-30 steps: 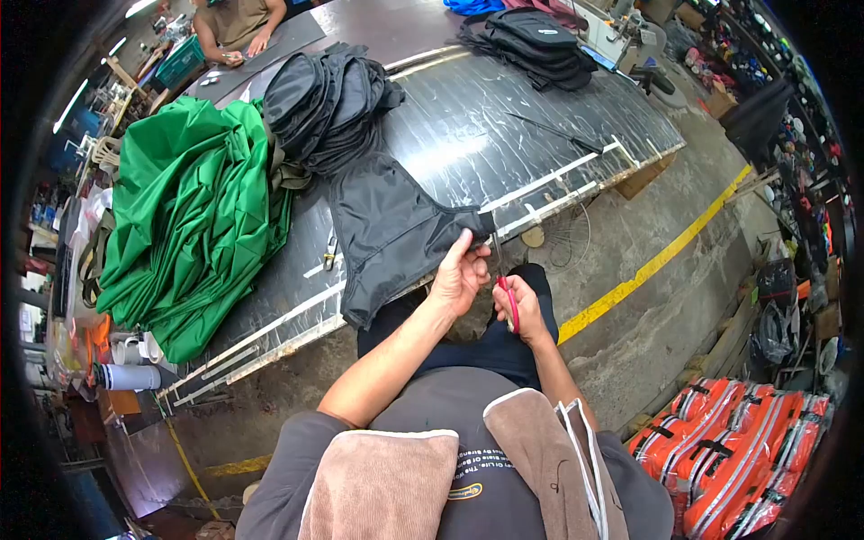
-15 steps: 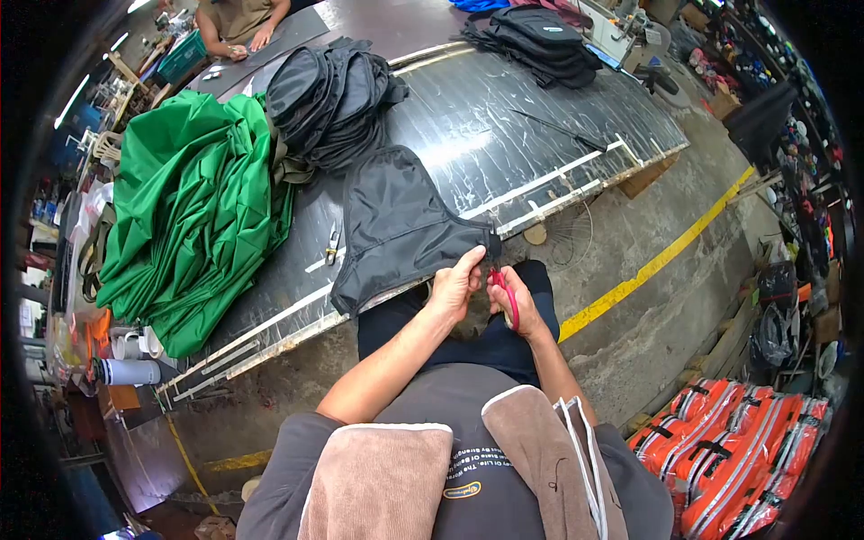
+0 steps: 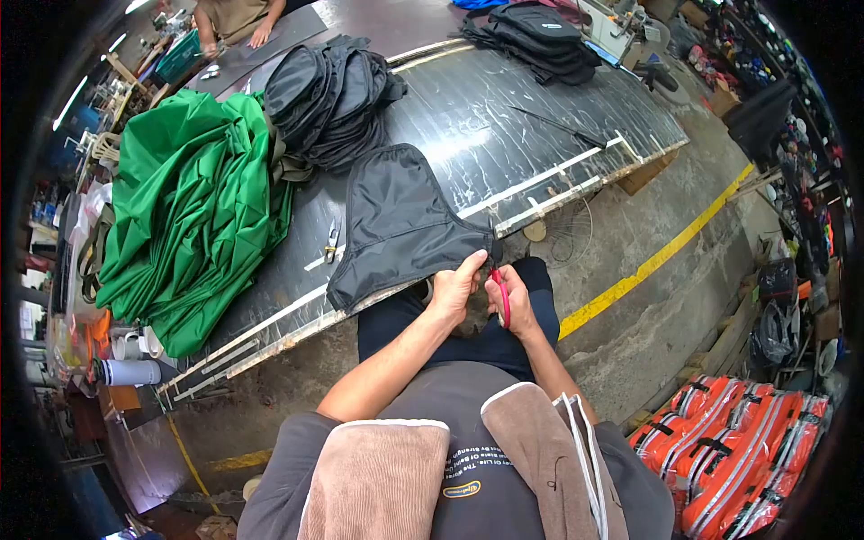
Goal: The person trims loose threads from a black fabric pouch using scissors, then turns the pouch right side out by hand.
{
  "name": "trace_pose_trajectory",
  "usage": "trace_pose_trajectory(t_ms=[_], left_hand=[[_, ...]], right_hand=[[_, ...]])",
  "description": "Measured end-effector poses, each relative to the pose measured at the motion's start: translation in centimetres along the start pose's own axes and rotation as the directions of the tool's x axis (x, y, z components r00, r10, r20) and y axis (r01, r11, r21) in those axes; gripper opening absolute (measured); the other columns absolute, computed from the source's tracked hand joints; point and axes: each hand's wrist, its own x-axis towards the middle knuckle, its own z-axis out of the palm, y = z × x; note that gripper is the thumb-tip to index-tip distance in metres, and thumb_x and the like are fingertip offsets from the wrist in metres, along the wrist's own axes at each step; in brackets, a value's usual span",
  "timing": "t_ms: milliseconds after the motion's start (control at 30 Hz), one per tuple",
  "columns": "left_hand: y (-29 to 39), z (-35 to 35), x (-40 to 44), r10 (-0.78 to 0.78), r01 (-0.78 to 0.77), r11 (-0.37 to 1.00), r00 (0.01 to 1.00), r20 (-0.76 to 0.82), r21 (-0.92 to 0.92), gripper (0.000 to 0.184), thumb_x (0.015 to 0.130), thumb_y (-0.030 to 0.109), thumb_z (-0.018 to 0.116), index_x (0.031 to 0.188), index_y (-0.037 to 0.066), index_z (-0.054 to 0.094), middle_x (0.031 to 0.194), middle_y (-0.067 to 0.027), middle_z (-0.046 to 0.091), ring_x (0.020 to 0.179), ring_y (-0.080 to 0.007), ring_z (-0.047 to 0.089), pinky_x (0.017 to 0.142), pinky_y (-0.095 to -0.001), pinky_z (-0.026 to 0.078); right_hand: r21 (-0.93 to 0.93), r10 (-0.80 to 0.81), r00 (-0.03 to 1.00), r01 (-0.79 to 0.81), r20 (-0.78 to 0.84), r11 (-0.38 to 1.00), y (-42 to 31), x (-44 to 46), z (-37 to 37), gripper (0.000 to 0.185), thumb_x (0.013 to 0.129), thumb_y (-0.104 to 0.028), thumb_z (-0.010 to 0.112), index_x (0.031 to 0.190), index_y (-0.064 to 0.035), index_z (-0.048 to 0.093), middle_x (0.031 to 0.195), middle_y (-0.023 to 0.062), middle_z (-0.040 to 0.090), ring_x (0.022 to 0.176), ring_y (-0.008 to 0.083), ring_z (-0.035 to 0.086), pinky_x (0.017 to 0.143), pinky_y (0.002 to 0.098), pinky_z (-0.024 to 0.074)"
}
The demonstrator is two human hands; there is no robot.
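A black sewn fabric piece (image 3: 396, 225) lies over the near edge of the table, its narrow end reaching toward me. My left hand (image 3: 456, 286) pinches that piece near its narrow right corner, thumb on top. In my right hand (image 3: 515, 301) is a pair of scissors with red handles (image 3: 504, 297), fingers wrapped round the loops. The blades point away from me at the fabric's right edge, close to my left thumb; whether they are parted is too small to tell. A small pair of thread snips (image 3: 333, 240) rests on the table, left of the fabric.
Crumpled green fabric (image 3: 193, 216) covers the table's left side, beside a stack of black pieces (image 3: 328, 99). Black backpacks (image 3: 535, 40) sit at the far right. Across the table (image 3: 540, 135) another person (image 3: 238, 22) works. Orange packed items (image 3: 729, 450) lie at lower right.
The scissors have turned more upright, with the blades now up at the fabric's corner. My left hand keeps its pinch, and the fabric has shifted slightly. The other person's hand has moved left.
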Motion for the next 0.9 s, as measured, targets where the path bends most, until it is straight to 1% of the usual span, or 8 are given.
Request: trace_pose_trajectory(t_ms=[167,267,367,467,567,667,867,900], left_hand=[[-0.4,-0.4,1.0,0.008,-0.006,0.998,0.999,-0.038,0.068,0.043,0.082,0.042,0.086,0.065,0.008,0.066,0.060,-0.0005,0.057,0.053,-0.0110,0.050,0.053,-0.0295,0.037],[0.5,-1.7,2.6,0.017,-0.017,0.987,1.000,0.001,0.159,0.038,0.080,0.036,0.085,0.064,0.007,0.066,0.061,-0.0010,0.058,0.056,-0.0112,0.050,0.056,-0.0304,0.038],[3.5,-2.0,2.3,0.026,-0.044,0.944,0.998,0.058,0.327,0.039,0.078,0.030,0.082,0.055,0.005,0.062,0.056,-0.0013,0.054,0.053,-0.0122,0.047,0.053,-0.0321,0.035],[3.0,-3.5,3.9,-0.022,-0.024,0.893,0.995,0.096,0.450,0.040,0.077,0.027,0.081,0.052,0.006,0.059,0.053,0.0003,0.050,0.050,-0.0115,0.043,0.051,-0.0330,0.032],[3.0,-3.7,3.5,-0.005,-0.038,0.905,0.995,0.099,0.425,0.038,0.077,0.025,0.080,0.052,0.007,0.058,0.053,0.0020,0.049,0.049,-0.0104,0.041,0.049,-0.0325,0.029],[3.3,-3.7,3.1,-0.012,-0.038,0.917,0.992,0.124,0.396,0.038,0.077,0.025,0.081,0.052,0.008,0.057,0.055,0.0033,0.048,0.049,-0.0094,0.039,0.047,-0.0316,0.027],[3.2,-3.0,2.5,0.060,-0.093,0.909,0.994,0.093,0.406,0.038,0.076,0.027,0.082,0.053,0.008,0.058,0.054,0.0032,0.048,0.048,-0.0091,0.039,0.046,-0.0310,0.027],[3.4,-3.0,2.5,0.033,-0.069,0.900,0.995,0.090,0.431,0.035,0.076,0.027,0.081,0.058,0.004,0.062,0.060,0.0014,0.053,0.054,-0.0101,0.045,0.051,-0.0314,0.034]], right_hand=[[-0.015,0.091,0.995,-0.091,-0.032,0.996,-0.6,-0.7,0.3,0.040,0.100,-0.042,0.073,0.105,-0.0071,0.056,0.073,-0.0027,0.058,0.052,0.0059,0.054,0.045,0.0215,0.0424],[0.020,0.036,0.999,-0.036,0.014,0.999,0.1,-0.6,-0.1,0.039,0.101,-0.043,0.071,0.106,-0.0073,0.056,0.076,-0.0021,0.058,0.056,0.0056,0.055,0.049,0.0219,0.0440],[-0.038,0.023,0.997,-0.020,0.070,0.999,0.6,-0.5,-0.8,0.041,0.102,-0.045,0.069,0.109,-0.0071,0.057,0.080,-0.0017,0.058,0.061,0.0060,0.056,0.053,0.0230,0.0458],[-0.094,0.053,0.990,-0.041,0.134,0.995,0.9,-0.5,-1.5,0.043,0.102,-0.048,0.068,0.112,-0.0069,0.058,0.083,-0.0014,0.057,0.066,0.0070,0.057,0.057,0.0244,0.0476],[-0.097,0.081,0.983,-0.065,0.163,0.993,0.9,-0.9,-1.8,0.045,0.102,-0.049,0.067,0.114,-0.0064,0.058,0.085,-0.0009,0.058,0.066,0.0080,0.058,0.058,0.0258,0.0497],[-0.192,0.064,0.991,-0.040,0.121,0.981,-0.1,-1.4,-1.7,0.047,0.101,-0.050,0.069,0.113,-0.0062,0.058,0.086,-0.0007,0.058,0.067,0.0079,0.057,0.060,0.0267,0.0517],[-0.207,0.131,0.989,-0.115,0.066,0.972,-0.9,-1.4,-1.6,0.048,0.098,-0.051,0.074,0.105,-0.0062,0.056,0.083,-0.0018,0.057,0.070,0.0061,0.056,0.057,0.0259,0.0516],[-0.206,0.130,0.990,-0.115,0.061,0.972,-1.1,-1.4,-1.5,0.048,0.098,-0.050,0.074,0.105,-0.0064,0.055,0.083,-0.0019,0.057,0.070,0.0060,0.055,0.057,0.0257,0.0512]])
